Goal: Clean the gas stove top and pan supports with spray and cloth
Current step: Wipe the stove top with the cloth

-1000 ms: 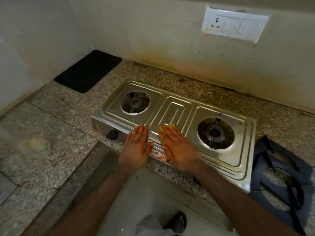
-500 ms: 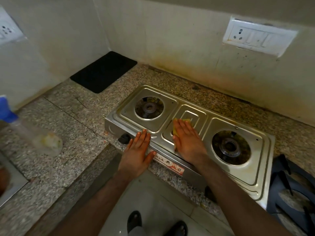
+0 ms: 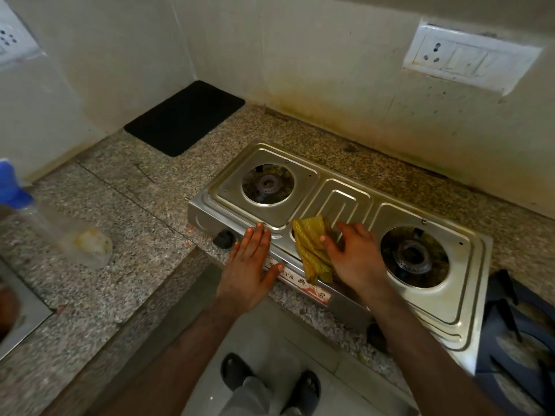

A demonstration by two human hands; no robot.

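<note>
Head view | right grip (image 3: 354,256) curled on cloth (image 3: 312,250) | left grip (image 3: 250,265) flat on stove (image 3: 450,310)

The bottle (image 3: 57,232) at the left is blurred, its blue top cut by the edge. The supports (image 3: 519,346) run off the right edge. The right hand (image 3: 356,258) hides part of the cloth (image 3: 310,250). The stove (image 3: 339,232) label is partly covered and unreadable.

Cloth (image 3: 312,253) on stove (image 3: 345,205) front; pan supports (image 3: 516,334) right; probably spray bottle (image 3: 60,232) left.
</note>
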